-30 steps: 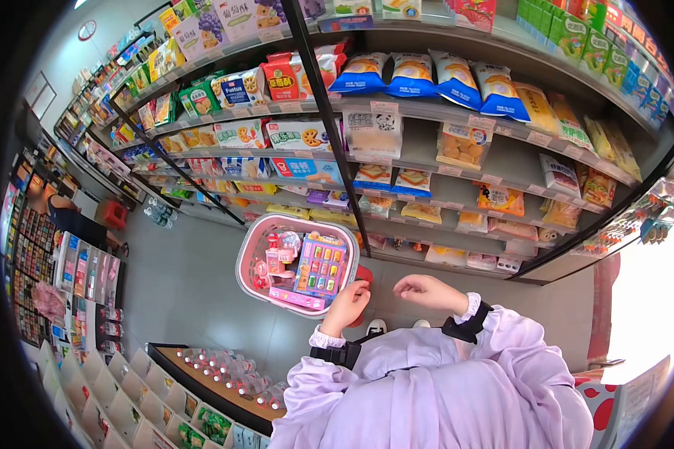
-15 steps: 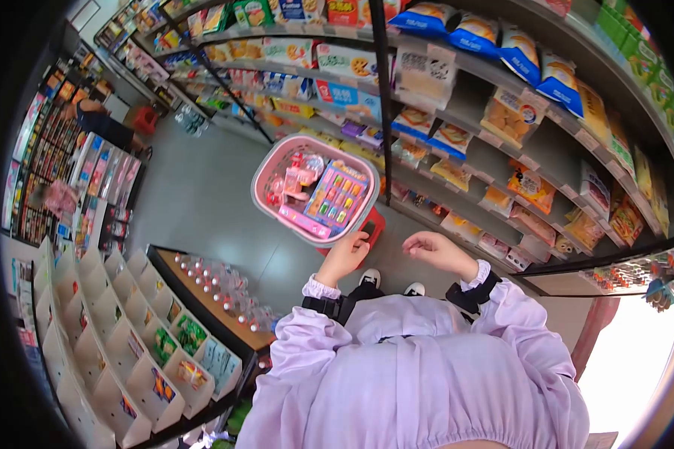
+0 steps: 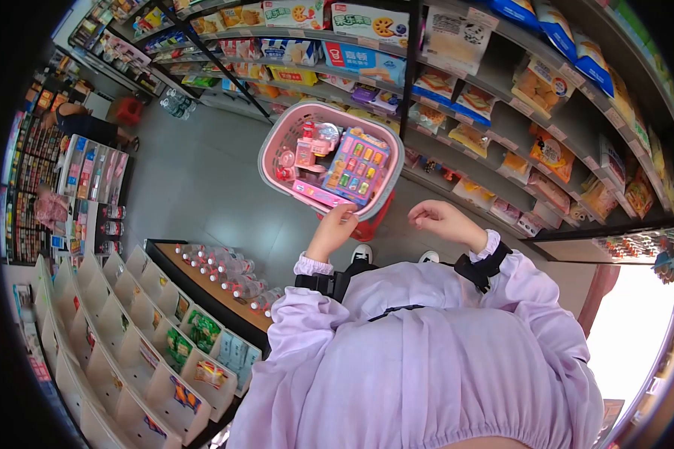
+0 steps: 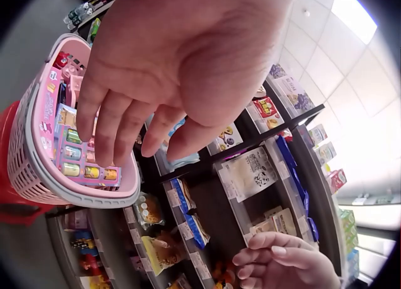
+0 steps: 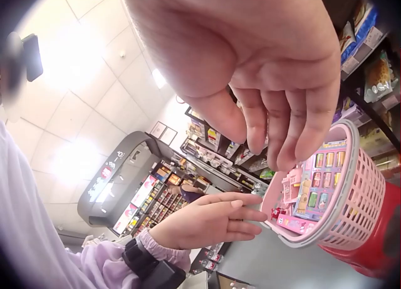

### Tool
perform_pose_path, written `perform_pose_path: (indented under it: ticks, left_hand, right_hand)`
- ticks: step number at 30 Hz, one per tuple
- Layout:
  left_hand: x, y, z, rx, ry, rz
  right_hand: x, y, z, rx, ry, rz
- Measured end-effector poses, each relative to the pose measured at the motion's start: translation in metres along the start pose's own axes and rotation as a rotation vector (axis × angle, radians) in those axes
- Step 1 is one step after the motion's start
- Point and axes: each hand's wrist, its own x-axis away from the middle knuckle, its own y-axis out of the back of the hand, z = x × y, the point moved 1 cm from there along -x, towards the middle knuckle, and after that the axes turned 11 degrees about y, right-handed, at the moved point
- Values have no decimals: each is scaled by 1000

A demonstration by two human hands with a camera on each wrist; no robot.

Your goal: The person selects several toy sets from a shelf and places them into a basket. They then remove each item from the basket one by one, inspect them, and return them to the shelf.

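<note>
A pink basket [image 3: 273,168] with a grey rim stands on a red stool [image 3: 372,224]. Inside it lie a packaged set [image 3: 361,165] of small colourful can-shaped pieces, a pink toy-like item [image 3: 305,155] and a long pink box [image 3: 318,194]. My left hand [image 3: 332,230] is at the basket's near rim and overlaps it in the head view; its fingers hang loosely bent with nothing in them. To the right of the basket, my right hand [image 3: 449,224] hovers apart from it, empty, with relaxed fingers. Both palms show in the wrist views.
Beyond the basket runs a tall shelf [image 3: 494,78] of packaged snacks. At the lower left are a slanted compartment rack [image 3: 138,367] and a wooden ledge [image 3: 195,269] with several plastic bottles [image 3: 236,266]. A person [image 3: 82,123] bends by a counter at the far left.
The head view has tilted down, moving the shelves upward in it. My left hand has shifted left along the basket's near rim. Both hands stay empty.
</note>
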Motion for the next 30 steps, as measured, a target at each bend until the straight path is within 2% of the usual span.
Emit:
perform_pose_path:
  ticks: [6,10,14,17,18,21,23,25,26,27,29,30]
  left_hand:
    - [-34,70,55,-22,17,70]
    - [-67,109,88,-31,32,73]
    - [-112,135,118,-31,-5,35]
    - [-152,151,132,-31,-35,-27]
    - [-162,157,128,-99,62,-56]
    - [-197,165,132,-87,71,-135]
    - [-201,166,103,-68,75,-175]
    - [-215,164,95,-78,57,-201]
    - [-228,163,109,-183,21,-195]
    - [-233,162,110,-136,24,-138]
    - [-242,156,108,-48,32,-14]
    - [-236,156,86,-126,51,0]
  right_hand:
    - [-62,-50,-17,-152,-73,-37]
    - [-116,-75,-38,-51,-120,-84]
    - [-173,-84,-55,88,-182,-40]
    - [-211,-85,-70,78,-105,-109]
    - [-224,-82,-72,28,-190,-96]
    - [-257,-73,-74,133,-313,-197]
    - [-279,-69,-101,196,-284,-259]
    - [-300,-65,-112,333,-301,-303]
    - [-309,-64,-117,195,-265,-332]
    - [-311,-64,-93,141,-181,-385]
    - [-323,-67,-104,276,-265,-483]
    - [-329,-68,-115,304,-357,-488]
